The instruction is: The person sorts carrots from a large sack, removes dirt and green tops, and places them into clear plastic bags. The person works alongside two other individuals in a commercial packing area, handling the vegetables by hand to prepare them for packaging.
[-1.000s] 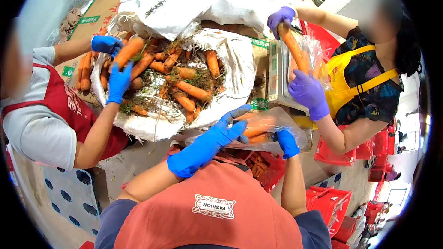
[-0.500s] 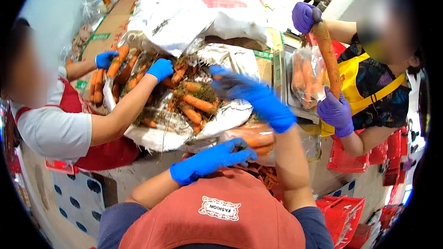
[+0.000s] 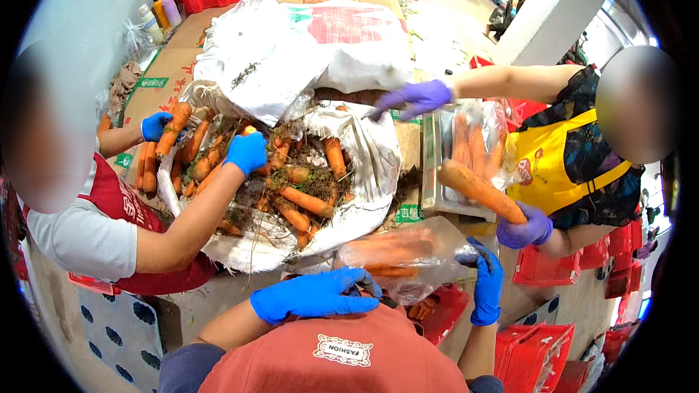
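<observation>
A clear plastic bag (image 3: 437, 241) of carrots lies at the near edge of the table in front of me. My right hand (image 3: 486, 287), in a blue glove with dark fingertips, pinches the bag's right end. Close to my apron, my left hand (image 3: 317, 295) has its gloved fingers stretched out toward the bag's near side; nothing shows in it, and whether it touches the bag I cannot tell. Beyond the bag, a white woven sack (image 3: 378, 153) lies spread with loose carrots (image 3: 309, 201) and leafy scraps on it.
A co-worker's blue-gloved hand (image 3: 247, 151) works among the carrots at left. Another co-worker's purple-gloved hand (image 3: 526, 227) holds a large carrot (image 3: 480, 191) beside a scale (image 3: 429, 175) bearing bagged carrots. White full sacks (image 3: 342, 36) lie behind; red crates (image 3: 535, 353) stand right.
My right hand has come back from the carrot pile to the bag's right end and grips it. The right co-worker lowered the large carrot, and that person's other hand now reaches toward the sack.
</observation>
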The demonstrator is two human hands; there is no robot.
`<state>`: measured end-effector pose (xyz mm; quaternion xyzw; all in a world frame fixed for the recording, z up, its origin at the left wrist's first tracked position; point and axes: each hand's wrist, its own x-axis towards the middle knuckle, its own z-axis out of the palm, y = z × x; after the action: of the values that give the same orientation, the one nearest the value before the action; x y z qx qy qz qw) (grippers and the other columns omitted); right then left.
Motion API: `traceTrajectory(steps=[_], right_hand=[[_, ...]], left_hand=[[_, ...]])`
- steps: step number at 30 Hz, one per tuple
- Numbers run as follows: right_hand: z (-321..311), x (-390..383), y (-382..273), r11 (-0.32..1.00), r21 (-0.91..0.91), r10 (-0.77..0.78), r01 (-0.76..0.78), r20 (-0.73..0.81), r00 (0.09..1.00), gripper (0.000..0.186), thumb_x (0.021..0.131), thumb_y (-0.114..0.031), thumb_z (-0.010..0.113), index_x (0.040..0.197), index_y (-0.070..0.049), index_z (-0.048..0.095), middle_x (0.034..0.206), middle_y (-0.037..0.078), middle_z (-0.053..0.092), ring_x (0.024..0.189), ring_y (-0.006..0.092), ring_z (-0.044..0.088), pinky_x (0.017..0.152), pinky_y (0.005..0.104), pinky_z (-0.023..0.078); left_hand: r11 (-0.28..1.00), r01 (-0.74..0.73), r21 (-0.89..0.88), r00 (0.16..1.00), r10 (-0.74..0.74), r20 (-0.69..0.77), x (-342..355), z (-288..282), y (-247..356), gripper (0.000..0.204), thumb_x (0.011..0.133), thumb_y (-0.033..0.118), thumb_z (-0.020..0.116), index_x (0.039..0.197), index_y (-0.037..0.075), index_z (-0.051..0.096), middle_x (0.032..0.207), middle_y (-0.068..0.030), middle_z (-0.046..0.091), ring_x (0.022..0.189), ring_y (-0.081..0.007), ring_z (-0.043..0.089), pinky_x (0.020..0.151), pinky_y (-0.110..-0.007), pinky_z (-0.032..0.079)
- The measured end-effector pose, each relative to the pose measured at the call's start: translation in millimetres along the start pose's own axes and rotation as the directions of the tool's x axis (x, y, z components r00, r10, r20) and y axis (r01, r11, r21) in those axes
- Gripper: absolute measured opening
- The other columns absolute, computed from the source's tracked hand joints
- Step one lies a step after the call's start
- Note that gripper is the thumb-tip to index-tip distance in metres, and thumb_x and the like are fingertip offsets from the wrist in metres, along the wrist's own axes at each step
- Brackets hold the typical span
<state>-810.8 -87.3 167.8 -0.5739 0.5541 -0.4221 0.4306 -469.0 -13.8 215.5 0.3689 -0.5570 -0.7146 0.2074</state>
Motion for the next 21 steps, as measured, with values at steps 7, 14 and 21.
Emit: traceTrajectory(steps=[7,14,21], right_hand=[[40.8,3.8,2.0,0.631,-0.695,-0.336,0.345,0.156,0.929,0.064,0.074,-0.002,0.059,0.134,-0.007,0.036,0.131,0.022,0.04,0.12,0.0316,0.041,0.1,0.0404,0.032],[-11.2,22.3,13.4,0.919,-0.377,0.058,-0.116,-0.161,0.985,0.039,0.08,0.001,0.05,0.119,0.0,0.051,0.116,0.018,0.056,0.098,0.028,0.059,0.085,0.0363,0.046],[39.7,22.6,-7.7,0.593,-0.672,-0.425,0.443,0.205,0.882,0.039,0.08,-0.003,0.05,0.12,-0.004,0.051,0.116,0.017,0.056,0.1,0.0295,0.058,0.089,0.0393,0.043]], left_hand=[[0.986,-0.166,-0.023,0.974,0.168,0.152,29.1,10.9,30.1,0.04,0.087,0.031,0.056,0.114,0.002,0.051,0.108,-0.0107,0.053,0.094,-0.0181,0.052,0.086,-0.031,0.042],[0.894,-0.246,-0.373,0.967,0.202,-0.153,10.9,-16.1,1.6,0.03,0.089,0.025,0.054,0.11,0.004,0.052,0.112,-0.0085,0.054,0.104,-0.015,0.05,0.091,-0.03,0.04],[0.888,-0.195,-0.416,0.981,0.188,-0.058,34.7,-12.6,11.5,0.082,0.08,0.038,0.059,0.143,0.008,0.016,0.123,-0.0116,0.039,0.112,-0.0235,0.048,0.098,-0.038,0.034]])
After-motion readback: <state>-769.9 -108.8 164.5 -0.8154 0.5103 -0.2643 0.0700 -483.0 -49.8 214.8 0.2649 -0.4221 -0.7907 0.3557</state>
